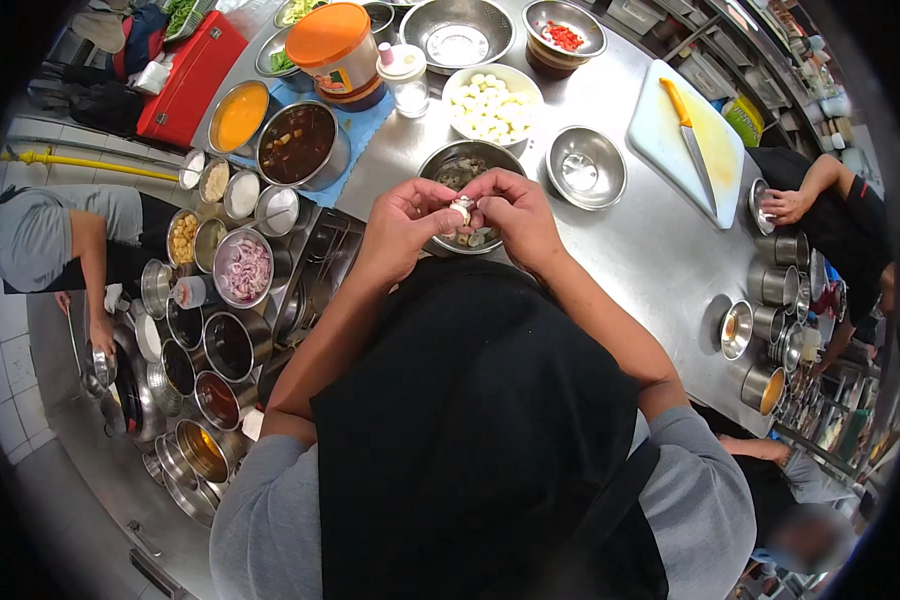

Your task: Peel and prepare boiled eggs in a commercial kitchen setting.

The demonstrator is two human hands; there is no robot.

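Between the fingertips of my left hand (411,225) and my right hand (521,221) is a small egg (462,209), apparently a quail egg, partly peeled with white showing. Both hands hold it together over a stainless steel bowl (504,156). Inside that bowl lie speckled eggs and shell pieces, largely covered by my hands. Just beyond stands a pale bowl (534,94) full of smooth, white, peeled small eggs. To its right a smaller steel bowl (588,169) rests on the steel counter.
A knife (688,142) with a yellow handle lies on a white cutting board (656,112) to the right. Pots of sauce (298,146) and an orange-lidded tub (330,34) stand left. Sliced onions (244,270) fill a bowl nearby. Other people work on both sides.
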